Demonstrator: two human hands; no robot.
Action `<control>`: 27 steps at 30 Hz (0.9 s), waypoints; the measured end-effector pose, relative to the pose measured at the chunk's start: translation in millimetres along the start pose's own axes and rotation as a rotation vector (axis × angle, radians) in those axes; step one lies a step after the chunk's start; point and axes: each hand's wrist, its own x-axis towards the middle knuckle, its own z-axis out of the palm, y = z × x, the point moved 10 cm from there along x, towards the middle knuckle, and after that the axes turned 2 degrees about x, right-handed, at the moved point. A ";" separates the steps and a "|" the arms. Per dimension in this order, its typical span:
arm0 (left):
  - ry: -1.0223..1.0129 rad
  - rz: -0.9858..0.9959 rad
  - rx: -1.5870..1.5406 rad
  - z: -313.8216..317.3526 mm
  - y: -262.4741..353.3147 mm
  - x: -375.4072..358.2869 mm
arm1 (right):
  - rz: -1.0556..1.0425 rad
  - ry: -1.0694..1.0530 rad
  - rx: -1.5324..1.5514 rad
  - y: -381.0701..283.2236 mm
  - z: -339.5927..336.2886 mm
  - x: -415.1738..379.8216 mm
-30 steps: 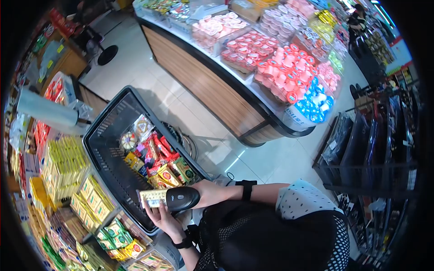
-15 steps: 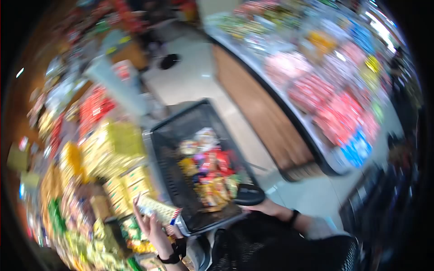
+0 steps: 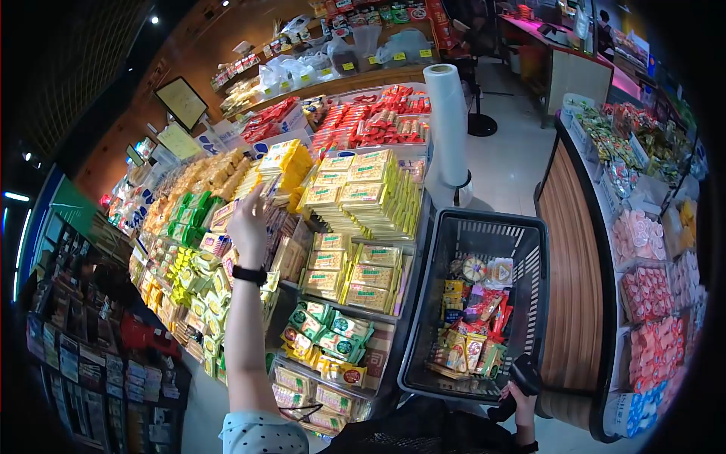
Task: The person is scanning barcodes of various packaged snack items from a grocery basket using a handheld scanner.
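My left hand (image 3: 248, 221) is stretched out over the snack display, its back towards me and its fingers drawn together beside purple-and-white packets (image 3: 221, 219). What it holds, if anything, is hidden. Yellow-wrapped biscuit packs (image 3: 363, 193) stand stacked to its right, with green packets (image 3: 189, 216) to its left. Low on the right, my right hand (image 3: 520, 401) is wrapped round the black handle (image 3: 525, 372) of a dark shopping basket (image 3: 423, 325). Inside the basket lie several colourful snack packets (image 3: 476, 333) and a round pack (image 3: 473, 269).
A tall roll of clear plastic bags (image 3: 448, 125) stands beyond the basket. To the right runs a wood-panelled counter (image 3: 567, 295) with bagged sweets (image 3: 649, 291). Red-wrapped snacks (image 3: 370, 121) fill the far bins. Dark shelving (image 3: 98, 363) is at lower left.
My left hand has gone from beside the basket, where it held a pale packet, out over the display. My view has turned left and sharpened. My right hand stays at the basket handle.
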 end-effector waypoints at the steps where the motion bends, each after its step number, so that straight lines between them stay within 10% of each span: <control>1: 0.140 0.082 -0.049 -3.9 -8.2 6.8 | 0.000 0.002 -0.026 2.3 -2.2 -1.9; 9: 0.139 0.174 0.234 62.5 -125.4 30.5 | 0.013 -0.040 -0.102 -12.6 29.7 5.8; 12: -0.331 -0.247 -0.164 132.7 -194.0 27.4 | 0.023 -0.002 -0.057 -8.5 30.7 12.9; 14: -0.231 0.095 -0.079 146.5 -205.4 40.1 | 0.062 -0.007 -0.120 8.2 22.8 21.6; 16: -0.511 -0.127 -0.337 164.2 -216.9 36.0 | 0.058 0.019 -0.134 11.9 23.4 26.3; 22: -0.162 0.385 0.063 115.5 -146.3 18.4 | 0.022 0.027 -0.163 13.6 21.7 27.8; 27: 0.105 0.423 -0.296 46.4 -0.3 -33.9 | 0.031 0.023 -0.170 11.2 22.0 30.4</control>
